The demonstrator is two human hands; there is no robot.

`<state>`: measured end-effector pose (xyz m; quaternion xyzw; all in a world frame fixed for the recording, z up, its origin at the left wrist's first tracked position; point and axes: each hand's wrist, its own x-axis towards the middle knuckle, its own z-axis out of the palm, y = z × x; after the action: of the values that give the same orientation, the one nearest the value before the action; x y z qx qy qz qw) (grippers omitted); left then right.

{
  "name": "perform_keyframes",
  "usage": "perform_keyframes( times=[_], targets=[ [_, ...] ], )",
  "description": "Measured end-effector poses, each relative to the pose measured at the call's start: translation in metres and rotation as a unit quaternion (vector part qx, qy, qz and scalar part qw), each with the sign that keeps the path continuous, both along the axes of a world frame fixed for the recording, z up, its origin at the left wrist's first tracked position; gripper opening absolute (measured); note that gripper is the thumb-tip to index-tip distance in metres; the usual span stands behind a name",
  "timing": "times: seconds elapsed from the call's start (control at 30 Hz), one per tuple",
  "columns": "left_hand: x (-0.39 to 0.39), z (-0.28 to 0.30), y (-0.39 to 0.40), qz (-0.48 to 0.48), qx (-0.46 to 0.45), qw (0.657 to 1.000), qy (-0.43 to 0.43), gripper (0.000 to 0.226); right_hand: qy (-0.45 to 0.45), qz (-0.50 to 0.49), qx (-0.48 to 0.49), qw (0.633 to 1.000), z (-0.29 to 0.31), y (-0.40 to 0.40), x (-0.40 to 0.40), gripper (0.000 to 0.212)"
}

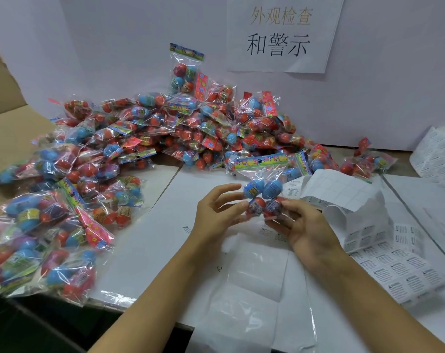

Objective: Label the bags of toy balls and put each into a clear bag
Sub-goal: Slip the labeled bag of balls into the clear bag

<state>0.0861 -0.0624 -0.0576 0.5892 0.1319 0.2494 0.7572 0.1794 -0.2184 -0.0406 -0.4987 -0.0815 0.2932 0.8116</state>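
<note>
Toy balls in a small crinkly clear bag [263, 193], two blue above and two red below under a striped multicoloured header card, are held just above the white worktop [150, 240] near its middle. The bag's lower left side is touched by the fingertips of the left hand [217, 212], whose fingers are loosely spread and slightly bent. Its lower right corner is pinched between the thumb and curled fingers of the right hand [300, 225]. Whether a label has been stuck on this bag cannot be told.

Flat clear plastic bags [254, 271] are laid in a stack on the worktop directly beneath the hands, reaching to the near edge. Just to the right, a long white sheet of small printed warning labels [389, 266] is spread across the worktop, its peeled upper part [341, 189] curled up beside the held bag. A white roll of the same labels [438, 156] is seen at the far right edge.

Behind and to the left, a large heap of similar bagged red and blue toy balls [145, 133] is piled against a pale back wall [114, 47] and spills over a brown cardboard flap [10, 123] at the left. A white paper sign with Chinese characters [280, 34] is fixed to the wall above the heap.
</note>
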Motion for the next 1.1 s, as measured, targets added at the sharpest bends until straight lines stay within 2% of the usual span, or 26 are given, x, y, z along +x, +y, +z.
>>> perform_keyframes(
  times=[0.1,0.8,0.97,1.1],
  targets=[
    [-0.0001,0.0005,0.0,0.002,0.006,1.0,-0.003,0.031,0.023,0.006,0.015,1.0,0.0008,0.0003,0.0002,0.02],
    [0.0024,-0.0007,0.002,0.001,0.02,1.0,0.003,0.03,0.022,0.011,0.018,1.0,-0.0007,-0.0006,0.001,0.019],
    [0.0026,-0.0012,-0.0003,0.011,0.03,0.999,0.018,0.024,-0.004,0.021,-0.001,1.0,-0.0012,-0.0009,-0.0001,0.02],
    [0.0022,0.004,-0.0053,0.019,0.043,0.998,0.039,0.029,-0.056,0.039,-0.014,0.998,-0.0004,-0.001,-0.0048,0.026]
  ],
)
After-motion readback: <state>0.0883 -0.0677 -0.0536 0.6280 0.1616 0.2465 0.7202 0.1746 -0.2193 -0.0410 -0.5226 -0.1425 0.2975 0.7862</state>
